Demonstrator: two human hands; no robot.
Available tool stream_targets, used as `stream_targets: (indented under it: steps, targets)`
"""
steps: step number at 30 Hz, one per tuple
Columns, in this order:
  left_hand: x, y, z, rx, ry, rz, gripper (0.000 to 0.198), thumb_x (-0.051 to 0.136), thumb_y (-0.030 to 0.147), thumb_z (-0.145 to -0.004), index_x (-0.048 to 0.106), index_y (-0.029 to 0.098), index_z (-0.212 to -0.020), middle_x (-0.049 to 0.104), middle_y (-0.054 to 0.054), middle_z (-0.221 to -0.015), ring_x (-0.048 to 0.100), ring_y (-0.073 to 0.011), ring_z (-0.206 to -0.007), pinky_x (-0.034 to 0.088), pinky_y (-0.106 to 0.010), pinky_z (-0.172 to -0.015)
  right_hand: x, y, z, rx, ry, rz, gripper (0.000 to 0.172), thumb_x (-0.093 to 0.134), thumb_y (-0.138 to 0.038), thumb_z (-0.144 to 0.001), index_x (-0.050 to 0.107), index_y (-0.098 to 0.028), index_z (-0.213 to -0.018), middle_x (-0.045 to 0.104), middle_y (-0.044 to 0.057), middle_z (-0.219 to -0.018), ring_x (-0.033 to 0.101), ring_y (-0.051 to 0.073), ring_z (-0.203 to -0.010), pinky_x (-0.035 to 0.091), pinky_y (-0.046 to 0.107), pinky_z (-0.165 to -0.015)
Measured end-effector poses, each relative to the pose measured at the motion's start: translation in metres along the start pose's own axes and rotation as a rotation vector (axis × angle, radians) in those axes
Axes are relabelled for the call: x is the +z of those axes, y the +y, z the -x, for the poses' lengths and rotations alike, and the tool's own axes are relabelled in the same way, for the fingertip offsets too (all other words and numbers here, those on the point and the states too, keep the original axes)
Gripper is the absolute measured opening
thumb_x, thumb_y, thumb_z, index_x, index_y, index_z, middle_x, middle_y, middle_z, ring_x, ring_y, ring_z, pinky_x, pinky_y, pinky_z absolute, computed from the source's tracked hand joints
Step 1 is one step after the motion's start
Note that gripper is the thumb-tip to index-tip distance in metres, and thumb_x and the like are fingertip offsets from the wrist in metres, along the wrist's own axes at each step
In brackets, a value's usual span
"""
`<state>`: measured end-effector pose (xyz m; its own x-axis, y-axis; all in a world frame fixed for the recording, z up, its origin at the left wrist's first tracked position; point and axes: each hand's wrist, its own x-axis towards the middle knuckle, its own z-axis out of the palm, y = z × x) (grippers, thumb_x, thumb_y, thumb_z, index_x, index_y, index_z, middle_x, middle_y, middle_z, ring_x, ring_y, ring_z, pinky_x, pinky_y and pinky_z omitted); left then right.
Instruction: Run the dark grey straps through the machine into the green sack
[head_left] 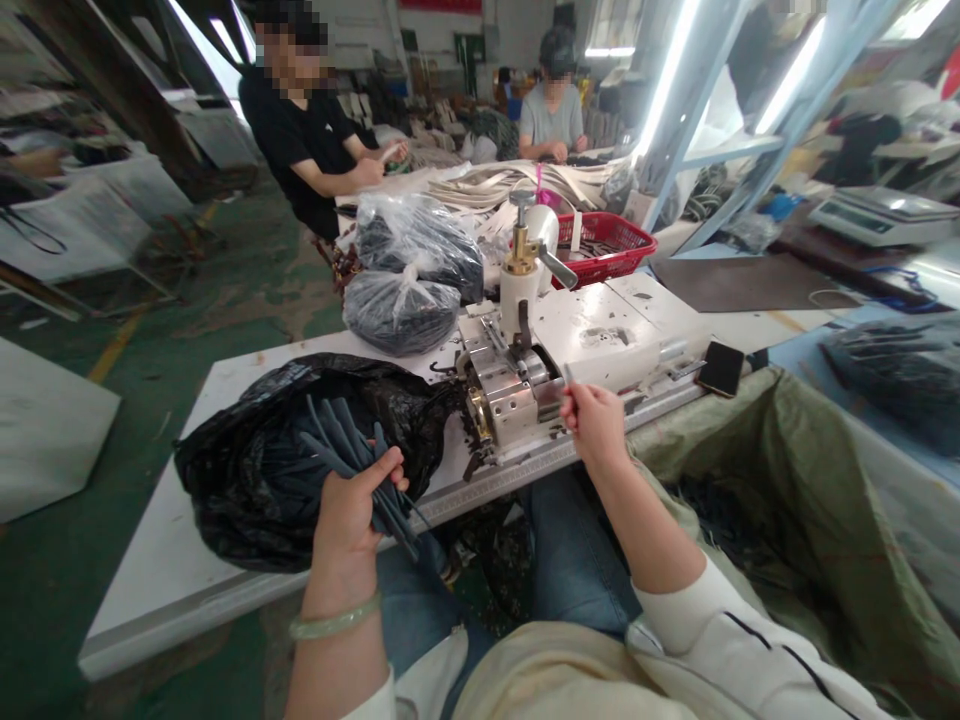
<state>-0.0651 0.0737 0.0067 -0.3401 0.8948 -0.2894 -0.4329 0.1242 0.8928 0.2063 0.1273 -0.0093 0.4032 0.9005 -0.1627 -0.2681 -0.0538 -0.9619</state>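
My left hand (364, 490) is closed round a bundle of dark blue-grey strips (341, 440), over the near edge of a black plastic bag (225, 500) that holds more of them. My right hand (592, 415) is pinched at the front of the white machine (607, 335), beside its metal rollers. A small greyish piece, like a strip end, sticks up from the fingertips of my right hand. Dark scraps lie around the machine's base.
Clear bags of dark pieces (405, 310) and a red basket (619, 262) stand behind. A phone (721, 368) lies right of the machine, above a green sack (795, 450). Two people (307, 140) are across the table (172, 520), beside pale strips.
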Motion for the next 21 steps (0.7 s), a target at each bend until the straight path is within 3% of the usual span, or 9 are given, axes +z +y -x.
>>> stream_targets:
  steps: [4,7,9,11,13,15,16,19,21]
  targets:
    - [-0.002,0.0,-0.001,-0.016,-0.008,0.02,0.047,0.084,0.015,-0.045,0.054,0.016,-0.082,0.059,0.005,-0.057,0.051,-0.009,-0.045,0.043,-0.021,-0.04,-0.099,-0.007,0.004,-0.357,0.543,0.687,0.039,0.041,-0.043,-0.087,0.066,-0.014,-0.079,0.063,0.009,-0.057,0.057,0.021,-0.05,0.042,0.032,-0.052]
    - [-0.002,-0.001,-0.001,-0.033,-0.038,0.035,0.047,0.084,0.016,-0.046,0.053,0.017,-0.082,0.057,0.006,-0.056,0.051,-0.0087,-0.045,0.042,-0.02,-0.041,-0.174,-0.01,0.006,-0.426,0.723,1.236,0.044,0.054,-0.039,-0.079,0.066,-0.005,-0.104,0.067,0.028,-0.087,0.064,0.039,-0.081,0.043,0.046,-0.067]
    - [0.002,-0.003,-0.001,-0.043,-0.074,0.04,0.045,0.083,0.016,-0.048,0.052,0.017,-0.081,0.056,0.006,-0.055,0.05,-0.0082,-0.045,0.042,-0.02,-0.041,-0.19,-0.013,0.01,-0.517,0.765,1.315,0.055,0.061,-0.034,-0.075,0.059,-0.001,-0.119,0.063,0.032,-0.105,0.061,0.042,-0.095,0.042,0.048,-0.075]
    - [0.007,-0.006,0.0,-0.046,-0.111,0.047,0.044,0.083,0.017,-0.049,0.052,0.018,-0.08,0.055,0.006,-0.054,0.05,-0.0082,-0.044,0.042,-0.02,-0.041,-0.168,-0.015,0.019,-0.569,0.622,1.149,0.045,0.057,-0.035,-0.08,0.063,-0.008,-0.115,0.067,0.024,-0.101,0.063,0.036,-0.09,0.044,0.045,-0.078]
    - [0.014,-0.009,0.003,-0.052,-0.147,0.03,0.044,0.082,0.019,-0.051,0.051,0.018,-0.082,0.054,0.006,-0.052,0.05,-0.0088,-0.043,0.042,-0.021,-0.041,-0.114,-0.012,0.031,-0.485,0.227,0.871,0.034,0.051,-0.041,-0.085,0.069,-0.015,-0.098,0.07,0.013,-0.084,0.065,0.026,-0.074,0.047,0.038,-0.071]
    - [0.019,-0.011,0.007,-0.052,-0.188,-0.028,0.043,0.082,0.021,-0.053,0.052,0.019,-0.083,0.055,0.006,-0.05,0.05,-0.01,-0.042,0.043,-0.022,-0.042,-0.044,-0.003,0.047,-0.308,-0.269,0.572,0.034,0.054,-0.044,-0.084,0.07,-0.016,-0.092,0.069,0.007,-0.077,0.062,0.019,-0.065,0.048,0.031,-0.061]
    - [0.021,-0.011,0.009,-0.048,-0.208,-0.074,0.042,0.082,0.021,-0.054,0.052,0.019,-0.083,0.055,0.006,-0.049,0.05,-0.0105,-0.042,0.043,-0.022,-0.042,-0.009,0.003,0.054,-0.221,-0.433,0.45,0.034,0.055,-0.045,-0.084,0.07,-0.015,-0.091,0.067,0.005,-0.072,0.059,0.016,-0.06,0.046,0.028,-0.057]
    - [0.021,-0.01,0.016,-0.038,-0.267,-0.245,0.036,0.082,0.023,-0.055,0.056,0.016,-0.079,0.057,0.003,-0.046,0.051,-0.0117,-0.04,0.041,-0.022,-0.041,0.073,0.024,0.072,0.073,-0.692,0.128,0.034,0.067,-0.046,-0.074,0.07,-0.014,-0.087,0.06,-0.001,-0.059,0.048,0.009,-0.045,0.038,0.022,-0.044]
    - [0.017,-0.008,0.019,-0.039,-0.278,-0.322,0.033,0.082,0.024,-0.054,0.058,0.014,-0.074,0.057,0.002,-0.045,0.051,-0.0118,-0.039,0.04,-0.022,-0.04,0.102,0.035,0.077,0.223,-0.739,-0.048,0.032,0.074,-0.043,-0.067,0.069,-0.013,-0.076,0.058,-0.002,-0.054,0.044,0.007,-0.041,0.036,0.021,-0.04]
